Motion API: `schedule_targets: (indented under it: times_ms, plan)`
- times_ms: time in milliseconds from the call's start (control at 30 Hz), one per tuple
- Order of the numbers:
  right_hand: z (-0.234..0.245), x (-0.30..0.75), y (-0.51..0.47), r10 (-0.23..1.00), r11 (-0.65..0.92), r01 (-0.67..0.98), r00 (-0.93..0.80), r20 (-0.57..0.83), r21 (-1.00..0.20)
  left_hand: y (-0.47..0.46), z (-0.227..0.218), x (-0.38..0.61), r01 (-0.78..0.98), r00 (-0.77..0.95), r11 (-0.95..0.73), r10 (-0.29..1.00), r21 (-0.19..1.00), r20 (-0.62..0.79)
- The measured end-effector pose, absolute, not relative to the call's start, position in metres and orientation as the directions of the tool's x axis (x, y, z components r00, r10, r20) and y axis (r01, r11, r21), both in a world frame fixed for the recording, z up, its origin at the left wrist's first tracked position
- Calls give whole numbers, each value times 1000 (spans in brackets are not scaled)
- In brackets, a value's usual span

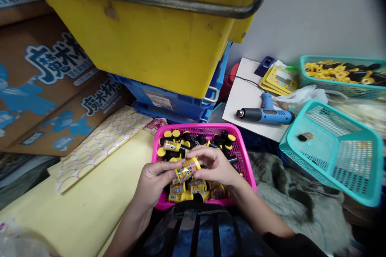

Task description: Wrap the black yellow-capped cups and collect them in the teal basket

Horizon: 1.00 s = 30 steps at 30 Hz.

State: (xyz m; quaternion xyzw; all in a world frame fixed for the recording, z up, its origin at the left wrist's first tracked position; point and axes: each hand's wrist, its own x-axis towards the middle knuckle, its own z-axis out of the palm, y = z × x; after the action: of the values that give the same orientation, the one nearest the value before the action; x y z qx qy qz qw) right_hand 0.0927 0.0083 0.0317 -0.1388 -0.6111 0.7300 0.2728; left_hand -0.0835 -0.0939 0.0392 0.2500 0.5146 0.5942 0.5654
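1. Head view: the left hand [153,176] pinches a yellow tub [189,168] above the pink basket [155,148], the tub tilting toward two o'clock.
2. The right hand [217,165] grasps its two-o'clock end.
3. A light touch, I'd judge, keeps the label [183,172] smooth.

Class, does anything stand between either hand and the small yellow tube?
Nothing visible does. The left hand pinches the tube at one end, and the right hand appears to touch the other. The pink basket sits beneath, not between.

Both hands [157,176] [215,164] pinch close together, forearms [259,211] angled inward.
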Motion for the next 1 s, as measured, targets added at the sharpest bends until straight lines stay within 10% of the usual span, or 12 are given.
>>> schedule_targets:
  times_ms: [633,767,1000]
  plan:
    - [36,74,14,561,523,-85,-715,418,-848,-78,47,-97,-302,-172,97,973,948,-154]
    - [31,71,13,648,220,-106,-727,227,-970,-77,41,-87,-254,-166,173,962,952,-219]
    - [25,68,8,442,-434,-154,-895,-61,-888,-79,50,-82,-180,-148,172,969,969,-200]
